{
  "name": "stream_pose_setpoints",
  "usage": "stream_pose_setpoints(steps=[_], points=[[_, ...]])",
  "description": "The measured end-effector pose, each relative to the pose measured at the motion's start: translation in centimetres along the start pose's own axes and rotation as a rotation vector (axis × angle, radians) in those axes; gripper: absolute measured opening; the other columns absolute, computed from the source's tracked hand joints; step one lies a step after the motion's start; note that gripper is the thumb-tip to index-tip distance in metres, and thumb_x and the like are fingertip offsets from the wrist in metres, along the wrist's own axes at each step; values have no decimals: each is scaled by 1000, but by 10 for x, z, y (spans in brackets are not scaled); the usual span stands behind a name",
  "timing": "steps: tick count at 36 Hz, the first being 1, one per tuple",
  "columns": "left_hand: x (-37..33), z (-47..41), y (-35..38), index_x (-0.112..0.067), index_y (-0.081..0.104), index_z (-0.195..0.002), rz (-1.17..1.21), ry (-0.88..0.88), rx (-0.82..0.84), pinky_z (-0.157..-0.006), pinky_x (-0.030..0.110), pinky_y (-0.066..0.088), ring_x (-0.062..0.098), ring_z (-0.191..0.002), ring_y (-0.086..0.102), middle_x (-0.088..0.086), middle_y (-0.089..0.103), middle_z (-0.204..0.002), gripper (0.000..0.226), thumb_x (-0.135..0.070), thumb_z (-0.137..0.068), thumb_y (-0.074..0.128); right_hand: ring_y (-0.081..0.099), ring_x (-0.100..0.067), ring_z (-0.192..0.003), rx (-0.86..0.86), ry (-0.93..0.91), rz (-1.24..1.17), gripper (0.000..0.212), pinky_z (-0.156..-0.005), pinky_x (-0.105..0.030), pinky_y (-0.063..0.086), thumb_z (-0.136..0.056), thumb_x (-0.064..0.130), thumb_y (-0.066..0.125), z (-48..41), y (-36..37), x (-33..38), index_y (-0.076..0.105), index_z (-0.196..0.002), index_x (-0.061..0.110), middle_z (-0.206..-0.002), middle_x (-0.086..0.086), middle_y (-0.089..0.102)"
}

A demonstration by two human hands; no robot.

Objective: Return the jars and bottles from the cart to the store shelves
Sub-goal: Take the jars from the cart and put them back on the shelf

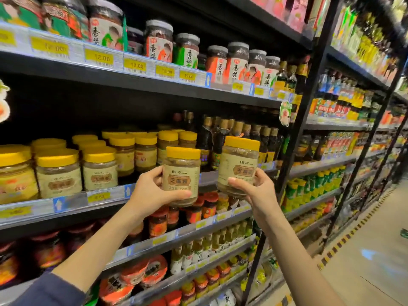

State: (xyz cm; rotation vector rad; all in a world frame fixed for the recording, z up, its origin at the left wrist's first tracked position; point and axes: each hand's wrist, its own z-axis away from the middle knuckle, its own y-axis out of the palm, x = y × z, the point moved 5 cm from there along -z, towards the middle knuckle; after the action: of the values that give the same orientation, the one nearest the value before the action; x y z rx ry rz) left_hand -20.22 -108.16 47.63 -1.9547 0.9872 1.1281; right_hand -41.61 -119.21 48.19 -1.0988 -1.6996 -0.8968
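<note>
Two jars aloft | left hand (152, 187) grips left jar (181, 173), right hand (259, 192) grips right jar (239, 162) | risk: nudging shelved jars (99, 171) off shelf (70, 203) | free gap seemingly narrow

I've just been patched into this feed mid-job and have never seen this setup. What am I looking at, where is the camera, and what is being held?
There is no machine here: a person works with bare hands, and the single picture comes from a wide-angle camera worn on their head, looking forward and down. The left hand grips one clear jar with a yellow lid and beige label; the right hand grips a second jar of the same kind, a little higher. Both are roughly upright, in the air before the store shelf. On it stand matching yellow-lidded jars, with dark bottles to their right. The shelf below carries red-lidded jars. No cart shows.
</note>
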Motion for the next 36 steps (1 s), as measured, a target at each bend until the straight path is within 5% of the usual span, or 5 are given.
stream_pose_setpoints(steps=[3,6,15,22,36], points=[[6,0,-10,-25,63,-102,-29,-40,-49,-63,6,50,-12,-81,65,-17,70,-88,55,-14,-55,88,68,-19,-98,50,18,-49,71,-82,-32,55,-46,27,84,-16,13,-6,59,-112,11,-106,-5,71],[12,0,-25,-22,63,-103,-69,-72,-88,-64,9,52,-7,-84,66,-13,71,-91,55,-10,-56,88,69,-14,-94,103,52,-98,53,-74,-23,55,-60,13,84,-33,32,-17,59,-107,14,-105,-3,71],[23,-4,-87,-26,63,-98,-166,-112,-272,-63,6,49,-9,-80,66,-16,70,-87,53,-9,-54,88,68,-24,-99,222,97,-121,57,-85,-37,55,-62,10,84,-74,106,-53,58,-112,7,-107,-9,70],[32,-5,-129,-13,62,-111,-193,-142,-357,-66,7,51,-5,-83,67,-7,71,-97,64,-12,-53,89,67,-8,-88,303,72,-31,60,-68,-17,53,-63,6,83,-96,167,-61,54,-115,7,-98,2,68],[26,4,-163,-21,63,-102,-192,-118,-331,-66,10,51,-2,-86,68,-14,74,-88,55,-6,-54,87,66,-11,-87,495,86,180,56,-74,-26,52,-58,10,87,-110,239,-86,57,-104,13,-95,0,68]])
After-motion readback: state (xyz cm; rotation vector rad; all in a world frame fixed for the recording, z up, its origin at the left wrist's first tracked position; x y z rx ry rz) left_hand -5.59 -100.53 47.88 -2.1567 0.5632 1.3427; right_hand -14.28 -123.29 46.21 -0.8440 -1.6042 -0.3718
